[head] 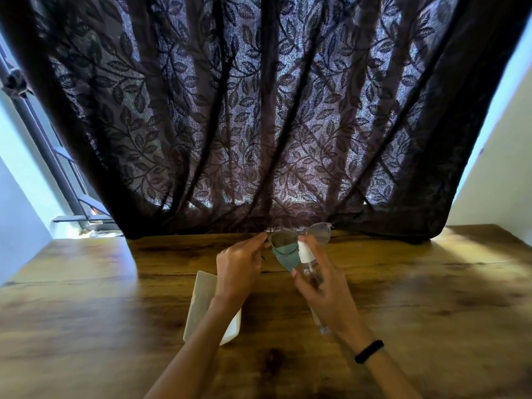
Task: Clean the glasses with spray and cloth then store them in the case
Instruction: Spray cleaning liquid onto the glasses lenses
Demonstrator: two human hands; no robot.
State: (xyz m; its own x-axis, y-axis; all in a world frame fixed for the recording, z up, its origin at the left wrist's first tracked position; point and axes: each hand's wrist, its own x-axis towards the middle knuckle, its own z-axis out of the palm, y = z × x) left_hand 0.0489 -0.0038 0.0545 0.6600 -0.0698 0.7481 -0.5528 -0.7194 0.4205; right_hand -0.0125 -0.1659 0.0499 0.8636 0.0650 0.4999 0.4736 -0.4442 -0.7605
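Observation:
My left hand (239, 269) holds the glasses (302, 236) up above the wooden table by their left side, lenses facing me. A teal cloth (286, 254) hangs from the same hand, below the left lens. My right hand (325, 283) grips a small clear spray bottle (309, 267) with a white nozzle, held close to the lenses, a finger resting on top of the nozzle. A white glasses case (201, 300) lies on the table under my left forearm, partly hidden by it.
The wooden table (115, 326) spreads wide on both sides. A dark leaf-patterned curtain (259, 125) hangs along the table's far edge. A window frame (57, 168) stands at the left, a white wall at the right.

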